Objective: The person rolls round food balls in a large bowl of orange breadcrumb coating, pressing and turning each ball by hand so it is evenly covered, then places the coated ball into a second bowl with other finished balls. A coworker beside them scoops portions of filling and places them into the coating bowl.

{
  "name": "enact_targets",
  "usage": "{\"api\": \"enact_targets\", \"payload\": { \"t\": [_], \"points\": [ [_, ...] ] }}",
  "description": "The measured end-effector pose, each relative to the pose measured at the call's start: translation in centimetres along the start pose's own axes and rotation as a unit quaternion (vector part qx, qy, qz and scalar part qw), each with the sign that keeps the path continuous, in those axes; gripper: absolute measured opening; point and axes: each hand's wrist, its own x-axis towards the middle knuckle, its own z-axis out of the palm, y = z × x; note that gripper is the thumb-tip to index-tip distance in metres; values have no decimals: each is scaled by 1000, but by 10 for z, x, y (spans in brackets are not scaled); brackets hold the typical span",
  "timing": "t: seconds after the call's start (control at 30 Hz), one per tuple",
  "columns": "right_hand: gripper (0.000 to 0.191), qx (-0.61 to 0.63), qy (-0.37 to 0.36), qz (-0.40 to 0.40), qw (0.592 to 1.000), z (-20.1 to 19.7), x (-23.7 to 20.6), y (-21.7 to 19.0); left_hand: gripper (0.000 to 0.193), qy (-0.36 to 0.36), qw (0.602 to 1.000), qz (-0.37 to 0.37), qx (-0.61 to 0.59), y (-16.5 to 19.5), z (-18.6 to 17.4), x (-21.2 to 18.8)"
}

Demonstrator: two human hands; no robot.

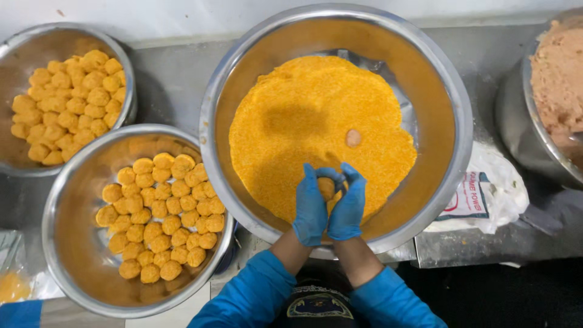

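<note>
Both my hands wear blue gloves and are cupped together over the near part of a large steel bowl [450,97] filled with orange crumbs [303,115]. My left hand [310,206] and my right hand [350,203] press around one crumb-coated ball [327,187] between them. A second, pale uncoated ball [353,138] lies on the crumbs just beyond my hands.
Left of me a steel bowl [61,200] holds several coated orange balls [159,212]. Another bowl [15,54] at the far left holds more coated balls. At the right edge a bowl [516,121] holds brownish-pink mixture [559,79]. A white plastic bag [486,194] lies between bowls.
</note>
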Motion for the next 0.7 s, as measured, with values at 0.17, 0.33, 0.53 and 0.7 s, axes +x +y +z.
{"api": "enact_targets", "payload": {
  "t": [0.17, 0.33, 0.53, 0.7],
  "points": [
    [66, 191, 12, 359, 914, 1, 2, -4, 53, 29, 941, 200, 272, -9, -13, 5],
    [62, -363, -120, -202, 902, -5, -2, -8, 61, -18, 953, -131, -275, -13, -14, 6],
    [65, 107, 43, 303, 946, 1, 0, -17, 63, 8, 944, 217, 247, 14, 7, -4],
    [53, -161, -137, 26, 977, 4, 4, -17, 48, 92, 995, -22, 16, 5, 8, -5]
  ]
}}
